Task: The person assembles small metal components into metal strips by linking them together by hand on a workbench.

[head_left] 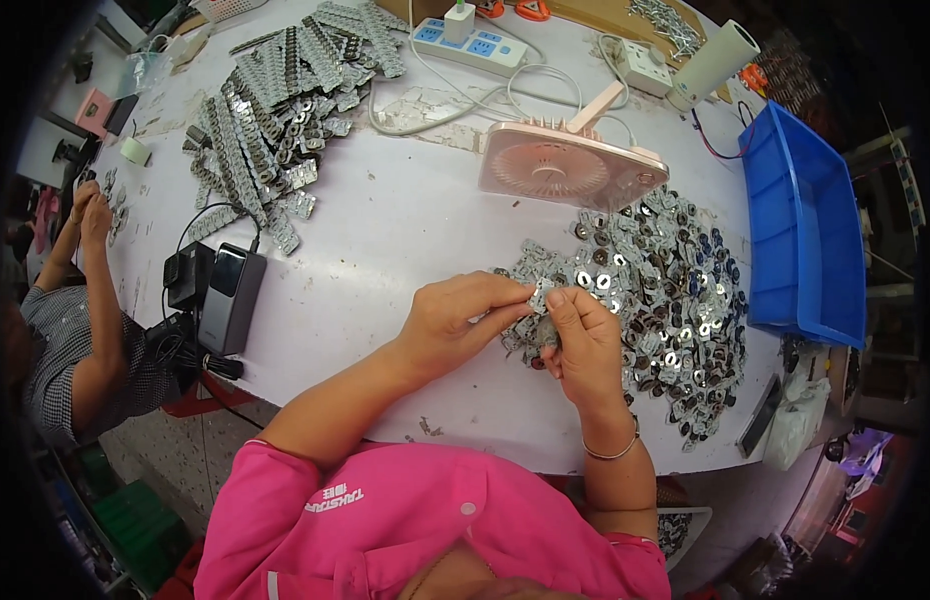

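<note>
Both of my hands meet over the left edge of a spread-out heap of small metal parts [675, 300], grey and shiny, many with a dark round piece. My left hand [460, 315] pinches a small metal part [538, 296] between thumb and index finger. Close beside it, my right hand [587, 340] has its thumb and curled fingers closed on a small grey metal piece [551, 332], mostly hidden by the fingers. Whether the two pieces are joined I cannot tell.
A pink fan [555, 165] stands behind the heap, a blue bin [800, 230] to its right. Joined metal strips [275, 110] are piled at the far left. A power bank [233, 300], power strip [470, 45] and cables lie about. Another person's hands [93, 215] work at the left.
</note>
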The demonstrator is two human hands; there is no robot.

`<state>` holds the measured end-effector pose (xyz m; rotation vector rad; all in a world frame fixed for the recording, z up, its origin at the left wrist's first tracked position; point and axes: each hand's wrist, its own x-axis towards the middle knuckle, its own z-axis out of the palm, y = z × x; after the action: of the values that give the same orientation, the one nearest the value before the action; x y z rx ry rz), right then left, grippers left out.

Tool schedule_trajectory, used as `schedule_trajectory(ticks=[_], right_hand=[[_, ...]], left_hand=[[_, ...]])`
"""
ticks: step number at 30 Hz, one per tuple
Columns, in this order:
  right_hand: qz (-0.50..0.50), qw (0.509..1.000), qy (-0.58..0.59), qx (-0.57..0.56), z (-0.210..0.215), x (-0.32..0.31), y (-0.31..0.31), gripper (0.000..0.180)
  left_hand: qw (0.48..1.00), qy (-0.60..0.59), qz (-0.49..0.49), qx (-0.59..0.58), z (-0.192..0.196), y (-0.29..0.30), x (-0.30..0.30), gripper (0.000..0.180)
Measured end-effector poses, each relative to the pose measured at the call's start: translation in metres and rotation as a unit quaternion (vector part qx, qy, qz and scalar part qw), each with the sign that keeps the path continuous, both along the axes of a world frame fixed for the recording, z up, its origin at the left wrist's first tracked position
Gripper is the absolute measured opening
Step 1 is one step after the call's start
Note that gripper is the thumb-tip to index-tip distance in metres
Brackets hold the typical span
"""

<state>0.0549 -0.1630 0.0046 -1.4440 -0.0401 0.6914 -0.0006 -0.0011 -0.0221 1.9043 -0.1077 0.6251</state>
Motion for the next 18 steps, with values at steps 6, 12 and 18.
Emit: schedule_trajectory(ticks=[6,12,18], right_hand=[[0.004,0.996,0.066,0.055,0.006,0.0,-0.002,0.023],[0.018,0.998,0.043,0.028,0.009,0.002,-0.001,0.021],[0.017,0.987,-0.116,-0.113,0.01,0.01,-0.02,0.016]], left_hand=[[0.999,-0.011,-0.001,0.03,0.004,0.002,-0.004,0.022],[1.0,-0.007,0.014,0.025,0.004,0.004,-0.005,0.022],[1.0,0.018,-0.01,0.023,0.003,-0.009,-0.003,0.015]])
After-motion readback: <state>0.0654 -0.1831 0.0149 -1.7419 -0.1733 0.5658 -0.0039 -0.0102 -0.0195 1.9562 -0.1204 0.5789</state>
